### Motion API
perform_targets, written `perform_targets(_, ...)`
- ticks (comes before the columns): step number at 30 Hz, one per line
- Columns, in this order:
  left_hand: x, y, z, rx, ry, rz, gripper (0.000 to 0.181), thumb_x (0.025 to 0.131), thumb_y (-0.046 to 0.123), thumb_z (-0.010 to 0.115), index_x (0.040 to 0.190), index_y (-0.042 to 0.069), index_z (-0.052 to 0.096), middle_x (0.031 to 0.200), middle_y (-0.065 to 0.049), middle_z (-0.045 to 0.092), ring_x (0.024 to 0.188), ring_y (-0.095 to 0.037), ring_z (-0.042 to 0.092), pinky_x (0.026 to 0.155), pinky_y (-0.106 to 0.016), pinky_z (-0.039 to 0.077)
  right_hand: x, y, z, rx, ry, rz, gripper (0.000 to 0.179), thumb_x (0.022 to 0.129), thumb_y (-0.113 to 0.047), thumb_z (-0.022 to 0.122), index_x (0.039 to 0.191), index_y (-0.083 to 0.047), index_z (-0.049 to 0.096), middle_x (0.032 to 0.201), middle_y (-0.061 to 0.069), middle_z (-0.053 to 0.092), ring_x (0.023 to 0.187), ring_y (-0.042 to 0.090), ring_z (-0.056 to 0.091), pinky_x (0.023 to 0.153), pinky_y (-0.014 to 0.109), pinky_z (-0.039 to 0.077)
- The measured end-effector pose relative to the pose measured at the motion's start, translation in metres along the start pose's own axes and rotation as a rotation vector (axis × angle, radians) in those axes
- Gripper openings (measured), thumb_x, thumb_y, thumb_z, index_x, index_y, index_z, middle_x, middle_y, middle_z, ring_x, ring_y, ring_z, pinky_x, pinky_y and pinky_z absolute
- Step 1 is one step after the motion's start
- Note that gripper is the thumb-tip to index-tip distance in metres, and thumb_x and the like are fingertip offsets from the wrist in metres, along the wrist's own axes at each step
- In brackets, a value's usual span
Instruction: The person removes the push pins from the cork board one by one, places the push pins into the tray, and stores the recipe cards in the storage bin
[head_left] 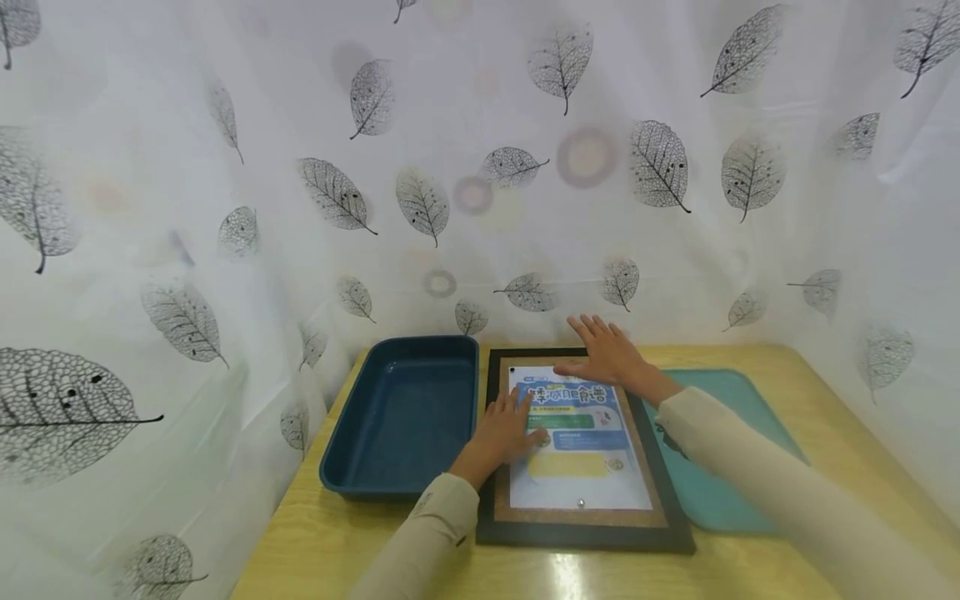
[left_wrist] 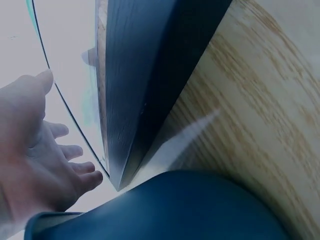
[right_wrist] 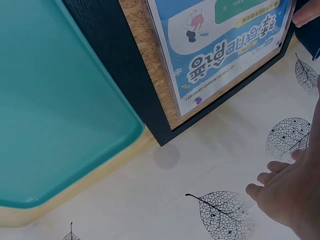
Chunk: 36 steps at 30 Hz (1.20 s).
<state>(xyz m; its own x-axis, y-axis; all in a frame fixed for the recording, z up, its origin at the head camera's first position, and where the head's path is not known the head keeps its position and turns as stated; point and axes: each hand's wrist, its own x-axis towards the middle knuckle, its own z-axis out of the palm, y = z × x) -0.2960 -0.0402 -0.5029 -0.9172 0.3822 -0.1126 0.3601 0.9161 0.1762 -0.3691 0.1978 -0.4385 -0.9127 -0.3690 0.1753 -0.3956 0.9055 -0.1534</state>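
Observation:
A cork board [head_left: 501,500] in a black frame lies on the table with a printed sheet [head_left: 570,492] on it. The sheet has blue, green and yellow blocks and large lettering. A pushpin [head_left: 581,503] shows at its bottom edge and a purple pushpin [right_wrist: 198,100] near a top corner. My left hand [head_left: 501,429] is over the board's left side, fingers extended across the sheet's edge. Higher up, my right hand [head_left: 606,357] is over the board's top edge, fingers spread and thumb out to the left. Neither hand holds anything.
Left of the board stands a deep dark blue tray [head_left: 474,358], close beside the frame. A flat turquoise tray [head_left: 731,433] lies to the right, partly behind the right sleeve. A white curtain [head_left: 480,242] with leaf prints hangs behind the wooden table [head_left: 300,533].

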Motion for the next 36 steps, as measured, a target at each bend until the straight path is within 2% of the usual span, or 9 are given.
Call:
perform_targets(8, 0.001, 0.001, 0.005, -0.013, -0.037, -0.033, 0.083, 0.102, 0.065, 0.050, 0.165, 0.015, 0.030, 0.172, -0.013, 0.020, 0.158, -0.035, 0.017, 0.127, -0.052, 0.022, -0.001, 0.001, 0.004, 0.013, 0.004, -0.012, 0.107, 0.089, -0.068, 0.067, 0.163, -0.003, 0.026, 0.164, 0.031, 0.028, 0.151, 0.051, 0.025, 0.124, 0.064, 0.019)
perform_targets(16, 0.004, -0.001, 0.012, -0.029, -0.046, -0.057, 0.082, 0.101, 0.066, 0.049, 0.164, 0.018, 0.031, 0.173, -0.012, 0.019, 0.158, -0.036, 0.018, 0.128, -0.051, 0.020, 0.000, -0.001, 0.010, 0.027, -0.015, -0.023, 0.105, 0.090, -0.065, 0.068, 0.163, -0.002, 0.026, 0.164, 0.030, 0.028, 0.152, 0.051, 0.025, 0.124, 0.064, 0.019)
perform_targets(20, 0.006, -0.002, 0.015, -0.016, -0.038, -0.061, 0.082, 0.100, 0.068, 0.049, 0.164, 0.019, 0.034, 0.172, -0.011, 0.022, 0.158, -0.036, 0.019, 0.128, -0.051, 0.021, 0.001, -0.001, 0.014, 0.038, -0.035, -0.022, 0.106, 0.090, -0.066, 0.068, 0.163, -0.003, 0.026, 0.164, 0.030, 0.027, 0.152, 0.050, 0.024, 0.125, 0.063, 0.017)
perform_targets(25, 0.008, -0.001, 0.014, -0.017, -0.018, -0.056, 0.082, 0.099, 0.068, 0.053, 0.162, 0.019, 0.038, 0.170, -0.012, 0.026, 0.157, -0.036, 0.023, 0.127, -0.052, 0.023, 0.004, 0.001, 0.016, 0.007, -0.021, -0.032, 0.105, 0.090, -0.068, 0.067, 0.163, -0.003, 0.028, 0.163, 0.030, 0.030, 0.150, 0.051, 0.028, 0.124, 0.064, 0.020)
perform_targets(36, 0.008, 0.001, 0.012, -0.024, 0.001, -0.066, 0.082, 0.096, 0.066, 0.061, 0.159, 0.016, 0.044, 0.167, -0.015, 0.032, 0.154, -0.038, 0.029, 0.124, -0.053, 0.029, 0.008, -0.005, 0.022, 0.055, -0.014, -0.029, 0.099, 0.092, -0.062, 0.069, 0.161, -0.002, 0.032, 0.162, 0.031, 0.033, 0.149, 0.050, 0.030, 0.123, 0.063, 0.023)
